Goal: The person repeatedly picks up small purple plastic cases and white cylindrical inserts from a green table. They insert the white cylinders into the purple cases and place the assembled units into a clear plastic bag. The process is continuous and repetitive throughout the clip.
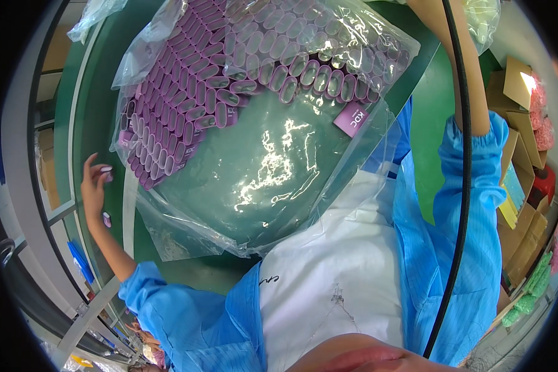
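My left hand [95,189] is at the left edge of the green table, beside a clear plastic bag [186,229]. Its fingers are curled around a small oval purple-and-white piece [108,174]. Near that wrist lies a similar small piece [107,219]. Many purple oval open-ended tubes [186,93] stand packed together in the bag, their open ends up. One purple tube [351,119] lies on its side at the right of the bag. My right forearm [468,80] reaches past the top edge of the picture, so that hand is out of sight.
A black cable [464,186] hangs across my right arm. Cardboard boxes [518,87] stand at the right, with pink and green bundles [530,291] near them. A metal frame [74,208] runs along the left side, with a blue object [80,261] beside it.
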Tool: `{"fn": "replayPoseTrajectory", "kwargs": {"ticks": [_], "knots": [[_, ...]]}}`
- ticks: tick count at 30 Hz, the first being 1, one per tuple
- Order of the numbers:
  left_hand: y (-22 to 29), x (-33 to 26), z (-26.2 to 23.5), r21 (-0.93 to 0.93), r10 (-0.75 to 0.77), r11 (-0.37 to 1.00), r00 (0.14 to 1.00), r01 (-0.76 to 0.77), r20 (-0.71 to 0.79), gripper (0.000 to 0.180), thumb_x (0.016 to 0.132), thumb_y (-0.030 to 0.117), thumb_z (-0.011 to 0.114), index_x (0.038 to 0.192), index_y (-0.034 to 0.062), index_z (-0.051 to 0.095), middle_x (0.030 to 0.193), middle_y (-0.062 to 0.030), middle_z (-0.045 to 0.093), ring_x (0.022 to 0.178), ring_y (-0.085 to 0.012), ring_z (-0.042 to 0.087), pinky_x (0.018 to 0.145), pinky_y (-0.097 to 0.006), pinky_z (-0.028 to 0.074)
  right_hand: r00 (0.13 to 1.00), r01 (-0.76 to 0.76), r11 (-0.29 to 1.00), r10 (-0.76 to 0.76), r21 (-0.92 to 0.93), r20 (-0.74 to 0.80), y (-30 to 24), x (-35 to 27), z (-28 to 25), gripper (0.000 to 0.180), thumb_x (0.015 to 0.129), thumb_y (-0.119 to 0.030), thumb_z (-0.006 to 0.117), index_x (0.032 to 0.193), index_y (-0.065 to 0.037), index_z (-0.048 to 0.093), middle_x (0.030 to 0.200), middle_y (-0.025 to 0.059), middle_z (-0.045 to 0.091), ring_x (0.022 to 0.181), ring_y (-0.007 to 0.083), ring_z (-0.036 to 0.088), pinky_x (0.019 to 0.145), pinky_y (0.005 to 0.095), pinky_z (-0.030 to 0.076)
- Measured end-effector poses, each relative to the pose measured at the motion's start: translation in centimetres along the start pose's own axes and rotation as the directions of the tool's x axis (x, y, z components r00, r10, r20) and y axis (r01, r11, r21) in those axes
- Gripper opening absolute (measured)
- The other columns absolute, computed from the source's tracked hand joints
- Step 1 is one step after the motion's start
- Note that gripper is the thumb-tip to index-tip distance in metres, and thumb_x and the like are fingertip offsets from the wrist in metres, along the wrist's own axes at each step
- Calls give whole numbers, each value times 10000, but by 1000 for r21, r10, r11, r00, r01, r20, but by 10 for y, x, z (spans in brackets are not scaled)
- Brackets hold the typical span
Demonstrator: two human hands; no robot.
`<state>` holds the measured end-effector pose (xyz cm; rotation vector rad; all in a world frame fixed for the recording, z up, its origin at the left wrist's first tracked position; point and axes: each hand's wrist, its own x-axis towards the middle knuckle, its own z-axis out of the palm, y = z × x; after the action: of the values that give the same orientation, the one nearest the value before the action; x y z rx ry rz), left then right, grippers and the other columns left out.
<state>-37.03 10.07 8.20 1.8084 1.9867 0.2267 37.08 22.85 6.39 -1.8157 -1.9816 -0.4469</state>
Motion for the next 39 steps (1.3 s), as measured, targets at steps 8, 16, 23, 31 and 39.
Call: {"fn": "replayPoseTrajectory", "kwargs": {"ticks": [8, 16, 23, 31, 39], "knots": [[-32, 14, 56, -72, 44, 995, 971, -63, -234, 508, 1011, -29, 454, 1513, 50, 473, 1543, -146, 490, 1460, -238, 419, 1185, -374, 317, 995, -104, 971, 99, -217, -30, -29, 0, 27, 176, 762, -158, 728, 817, 10, 727, 876, 217, 709, 832, 382, 701, 719, 477, 554], [266, -5, 138, 147, 510, 820, 589, -553, -627, 221, 861, 109, 782, 1067, 42, 739, 1061, -86, 713, 974, -231, 659, 880, -363, 517, 979, -173, 770, 201, 614, 23, -51, -32, -19, 130, 863, -97, 733, 934, 1, 689, 711, 43, 627, 663, 140, 608, 588, 294, 468], [366, -12, 213, 156, 684, 709, 617, -688, -389, 339, 690, 123, 908, 954, 48, 709, 933, -70, 698, 845, -232, 625, 709, -331, 509, 957, 207, 529, -282, 823, -60, -102, -71, -26, 223, 837, 31, 750, 1053, -16, 730, 963, 62, 710, 716, 156, 645, 677, 276, 526], [363, -18, 248, -101, 509, 731, 637, -675, -579, 431, 719, -17, 853, 1091, 4, 635, 938, -77, 724, 757, -203, 658, 660, -304, 543, 736, 533, 390, -651, 751, -184, -111, -79, -6, 259, 787, -8, 744, 1037, -3, 676, 995, 95, 620, 901, 281, 610, 768, 364, 524], [352, -21, 250, -370, 412, 672, 739, -642, -533, 415, 732, -82, 796, 1099, -7, 619, 958, -109, 729, 849, -216, 741, 776, -307, 597, 696, 573, 355, -687, 739, -210, -125, -85, -12, 334, 679, -18, 737, 1003, 36, 674, 950, 120, 630, 836, 285, 599, 707, 354, 522]]}}
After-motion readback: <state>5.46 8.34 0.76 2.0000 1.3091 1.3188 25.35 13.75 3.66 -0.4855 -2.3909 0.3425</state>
